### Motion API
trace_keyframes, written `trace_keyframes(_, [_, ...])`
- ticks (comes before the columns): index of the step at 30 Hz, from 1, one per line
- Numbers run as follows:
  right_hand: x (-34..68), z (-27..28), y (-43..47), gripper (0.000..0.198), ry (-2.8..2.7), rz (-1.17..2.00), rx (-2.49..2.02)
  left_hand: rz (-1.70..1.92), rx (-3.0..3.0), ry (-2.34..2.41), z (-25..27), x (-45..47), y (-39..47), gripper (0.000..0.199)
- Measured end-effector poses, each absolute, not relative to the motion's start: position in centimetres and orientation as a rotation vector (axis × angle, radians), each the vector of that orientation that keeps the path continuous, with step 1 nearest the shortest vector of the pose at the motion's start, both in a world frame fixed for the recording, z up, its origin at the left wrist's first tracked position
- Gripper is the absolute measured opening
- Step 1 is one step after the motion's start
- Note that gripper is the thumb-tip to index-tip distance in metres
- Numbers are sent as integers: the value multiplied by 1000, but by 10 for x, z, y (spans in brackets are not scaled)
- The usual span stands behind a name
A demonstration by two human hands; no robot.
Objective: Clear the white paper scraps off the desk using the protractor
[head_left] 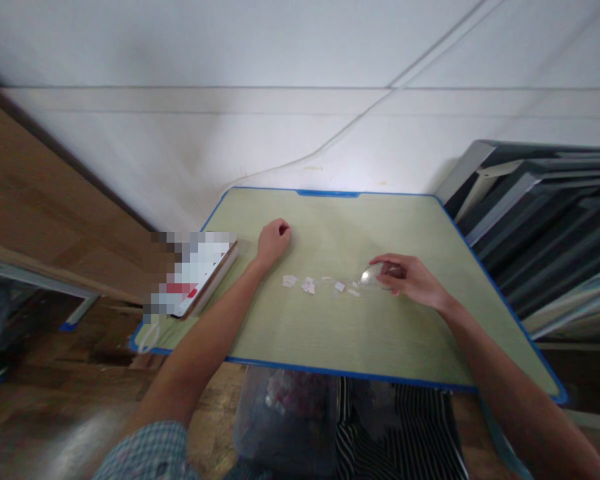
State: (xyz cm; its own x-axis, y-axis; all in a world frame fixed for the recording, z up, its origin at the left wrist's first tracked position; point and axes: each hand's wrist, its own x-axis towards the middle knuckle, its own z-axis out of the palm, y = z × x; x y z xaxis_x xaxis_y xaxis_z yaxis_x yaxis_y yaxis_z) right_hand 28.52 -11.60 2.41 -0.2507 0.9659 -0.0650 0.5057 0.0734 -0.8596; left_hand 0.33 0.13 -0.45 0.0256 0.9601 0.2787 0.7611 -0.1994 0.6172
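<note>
My right hand [405, 277] is closed around a clear, shiny plastic piece [373, 274], perhaps a small bag or cup, held low over the table's right half. Just left of it, several small white paper pieces [340, 287] lie in a loose row. More of them sit in small piles [309, 286] toward the middle, with another pile [289, 281] at the row's left end. My left hand [275, 239] rests on the tabletop behind that end of the row, its fingers curled in. Whether anything is inside those curled fingers is hidden.
The pale green table [330, 340] has a blue rim and stands against a white wall. A box-like item [205, 273], partly blurred out, lies at the left edge. Dark framed panels [545, 213] lean at the right. A clear plastic bin [285, 413] is below the front edge.
</note>
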Motion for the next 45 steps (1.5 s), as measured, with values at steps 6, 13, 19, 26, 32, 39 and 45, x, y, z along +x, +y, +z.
trace_keyframes(6, [284, 26, -118, 36, -1799, 1178, -1444, 954, 2022, 1773, -6, 3, 2, 16])
trace_keyframes(13, [284, 28, -121, 33, -1788, 1337, -1400, 953, 2022, 1777, -5, 3, 1, 16])
trace_keyframes(19, [281, 32, -123, 32, -1769, 1371, -1384, 947, 2012, 1778, -4, 3, 2, 16])
trace_keyframes(26, [276, 31, -124, 32, -1756, 1419, -1349, 943, 2024, 1776, -5, 3, 2, 16])
trace_keyframes(32, [277, 30, -121, 32, -1764, 1392, -1392, 954, 2028, 1757, -5, 3, 2, 16])
trace_keyframes(39, [278, 32, -120, 32, -1801, 1400, -1447, 945, 2020, 1759, -4, 3, 2, 16])
trace_keyframes(45, [283, 26, -122, 30, -1865, 1508, -1361, 956, 2023, 1761, -5, 3, 2, 16])
